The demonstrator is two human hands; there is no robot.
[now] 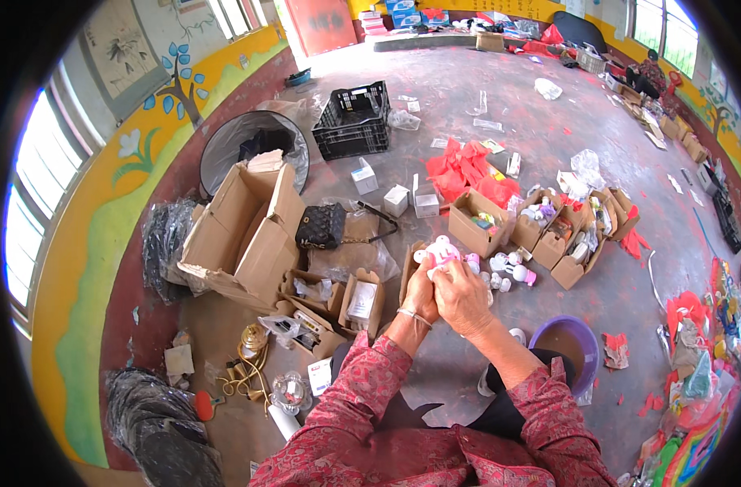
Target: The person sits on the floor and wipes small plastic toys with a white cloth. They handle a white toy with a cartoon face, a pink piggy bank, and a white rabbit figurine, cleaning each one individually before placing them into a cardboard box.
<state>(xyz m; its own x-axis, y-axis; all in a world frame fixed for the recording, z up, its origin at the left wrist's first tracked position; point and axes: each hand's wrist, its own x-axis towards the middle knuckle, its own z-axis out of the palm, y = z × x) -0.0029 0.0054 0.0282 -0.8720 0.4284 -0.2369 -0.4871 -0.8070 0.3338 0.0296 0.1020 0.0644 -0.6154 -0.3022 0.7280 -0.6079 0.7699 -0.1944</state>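
In front of my chest, both hands grip a small pink and white toy figure (440, 249). My left hand (421, 294) wraps its left side, a pale bracelet at the wrist. My right hand (463, 297) presses against it from the right, fingertips meeting the left hand's. The fingers hide the figure's lower part. Just beyond my right hand, several white and pink toy figures (511, 268) lie on the floor. A cardboard box (410, 271) stands close behind my left hand, partly covered by it. Farther off is a small open box (479, 224) with colourful pieces inside.
Several filled cardboard boxes (556, 240) stand at the right. A purple basin (567, 341) sits by my right leg. Left are a large carton (248, 237), a black handbag (321, 226) and a black crate (351, 131). Red scraps (458, 167) litter the floor. A person (648, 74) sits far right.
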